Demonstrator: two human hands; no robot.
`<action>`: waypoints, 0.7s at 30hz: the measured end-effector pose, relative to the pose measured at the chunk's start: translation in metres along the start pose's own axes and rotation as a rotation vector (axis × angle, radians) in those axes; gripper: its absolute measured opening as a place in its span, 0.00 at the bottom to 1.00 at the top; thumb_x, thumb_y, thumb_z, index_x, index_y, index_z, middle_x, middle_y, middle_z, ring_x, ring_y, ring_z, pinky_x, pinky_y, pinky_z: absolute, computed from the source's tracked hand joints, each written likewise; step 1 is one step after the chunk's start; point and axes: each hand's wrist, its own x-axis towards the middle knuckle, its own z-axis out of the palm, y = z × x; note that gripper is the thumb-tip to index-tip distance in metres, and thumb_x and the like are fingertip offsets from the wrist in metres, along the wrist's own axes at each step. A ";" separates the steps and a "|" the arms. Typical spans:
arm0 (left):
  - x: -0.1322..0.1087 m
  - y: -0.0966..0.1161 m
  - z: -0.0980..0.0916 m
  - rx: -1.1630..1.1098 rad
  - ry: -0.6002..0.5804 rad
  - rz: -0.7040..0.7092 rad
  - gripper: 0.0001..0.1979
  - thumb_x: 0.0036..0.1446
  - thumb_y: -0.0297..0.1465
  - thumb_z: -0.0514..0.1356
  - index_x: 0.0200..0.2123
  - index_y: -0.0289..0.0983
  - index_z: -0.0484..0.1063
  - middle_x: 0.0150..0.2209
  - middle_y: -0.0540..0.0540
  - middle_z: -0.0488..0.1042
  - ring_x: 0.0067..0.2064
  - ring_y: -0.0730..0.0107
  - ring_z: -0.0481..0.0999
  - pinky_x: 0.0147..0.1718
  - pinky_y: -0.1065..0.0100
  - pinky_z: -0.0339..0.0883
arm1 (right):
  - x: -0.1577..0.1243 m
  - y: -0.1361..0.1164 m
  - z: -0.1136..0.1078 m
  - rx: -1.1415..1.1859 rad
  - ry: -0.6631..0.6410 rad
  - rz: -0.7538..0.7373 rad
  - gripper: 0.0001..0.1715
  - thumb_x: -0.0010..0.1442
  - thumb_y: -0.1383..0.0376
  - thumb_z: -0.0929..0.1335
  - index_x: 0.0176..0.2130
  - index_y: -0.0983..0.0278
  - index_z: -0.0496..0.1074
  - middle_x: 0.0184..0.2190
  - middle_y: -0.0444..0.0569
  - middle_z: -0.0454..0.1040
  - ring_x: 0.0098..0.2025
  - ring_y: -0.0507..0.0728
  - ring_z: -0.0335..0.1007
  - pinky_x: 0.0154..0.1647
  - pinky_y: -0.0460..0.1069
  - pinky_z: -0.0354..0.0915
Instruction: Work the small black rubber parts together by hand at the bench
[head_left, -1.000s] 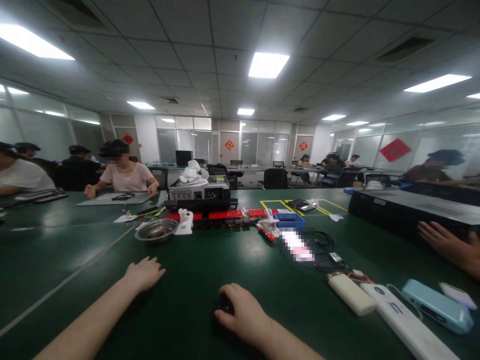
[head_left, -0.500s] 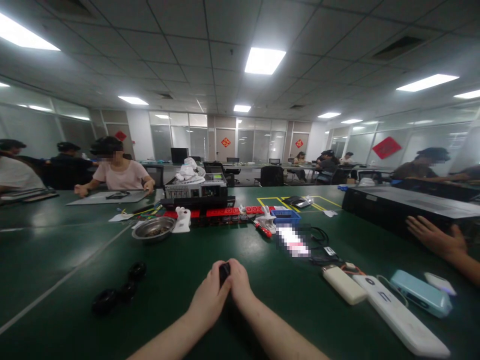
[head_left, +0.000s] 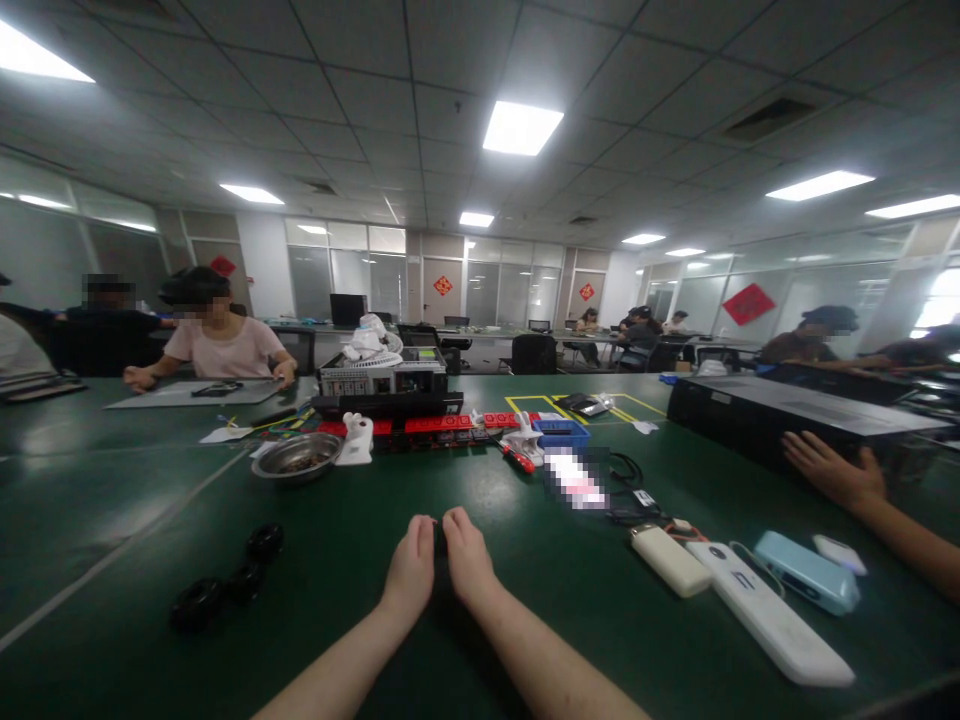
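Observation:
My left hand and my right hand are held close together over the table, fingers curled toward each other. Between the fingertips shows a sliver of a small black object; the hands hide most of it, so its kind cannot be made out. To the left on the table lies a cluster of glossy black ring-shaped pieces, apart from my hands. Farther ahead is a metal bowl of small parts, beside a white plastic bracket.
A red-handled tool, a blue tray and a phone lie ahead. Power banks and cables stand right. An opened computer case is at the back. Another person's hand rests against a black case.
My hands have drawn slightly apart and straightened, and the black object between them is now nearly hidden. The whole view has shifted a little.

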 end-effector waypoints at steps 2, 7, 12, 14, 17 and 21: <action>0.000 -0.003 -0.015 0.250 -0.078 0.325 0.15 0.53 0.40 0.44 0.34 0.38 0.63 0.26 0.47 0.70 0.28 0.64 0.70 0.28 0.66 0.60 | 0.002 -0.002 0.005 0.240 -0.227 0.323 0.29 0.57 0.51 0.46 0.24 0.64 0.62 0.15 0.44 0.59 0.16 0.51 0.55 0.17 0.45 0.53; -0.005 -0.007 -0.021 0.308 -0.159 0.390 0.14 0.54 0.40 0.42 0.35 0.38 0.61 0.26 0.46 0.70 0.29 0.64 0.70 0.29 0.66 0.59 | 0.000 0.000 0.018 0.342 -0.080 0.299 0.27 0.57 0.54 0.48 0.22 0.65 0.61 0.15 0.44 0.60 0.17 0.51 0.57 0.18 0.45 0.54; -0.008 0.008 -0.004 -0.198 -0.008 -0.091 0.17 0.53 0.42 0.41 0.24 0.38 0.60 0.19 0.50 0.65 0.22 0.69 0.67 0.22 0.69 0.59 | -0.010 -0.008 0.005 -0.190 0.129 -0.171 0.16 0.56 0.59 0.54 0.28 0.64 0.64 0.21 0.45 0.66 0.24 0.52 0.62 0.26 0.45 0.55; -0.007 0.014 -0.007 -0.273 -0.150 -0.466 0.18 0.51 0.43 0.40 0.19 0.38 0.56 0.12 0.55 0.54 0.13 0.75 0.56 0.13 0.73 0.50 | -0.014 -0.013 -0.004 -0.337 0.064 -0.336 0.11 0.52 0.59 0.60 0.33 0.64 0.64 0.25 0.46 0.68 0.28 0.53 0.63 0.29 0.46 0.55; -0.004 0.016 -0.021 -0.234 -0.315 -0.550 0.20 0.51 0.45 0.39 0.20 0.38 0.57 0.12 0.57 0.52 0.12 0.78 0.52 0.12 0.75 0.45 | -0.015 -0.013 -0.007 -0.267 0.026 -0.359 0.17 0.49 0.57 0.63 0.38 0.63 0.63 0.31 0.48 0.68 0.33 0.55 0.63 0.33 0.47 0.56; 0.000 0.006 -0.036 0.181 -0.196 0.161 0.16 0.53 0.41 0.43 0.35 0.38 0.63 0.27 0.48 0.69 0.28 0.68 0.69 0.26 0.69 0.60 | -0.007 -0.002 0.000 0.300 -0.344 0.314 0.31 0.55 0.47 0.47 0.32 0.65 0.62 0.15 0.43 0.63 0.15 0.49 0.55 0.16 0.44 0.53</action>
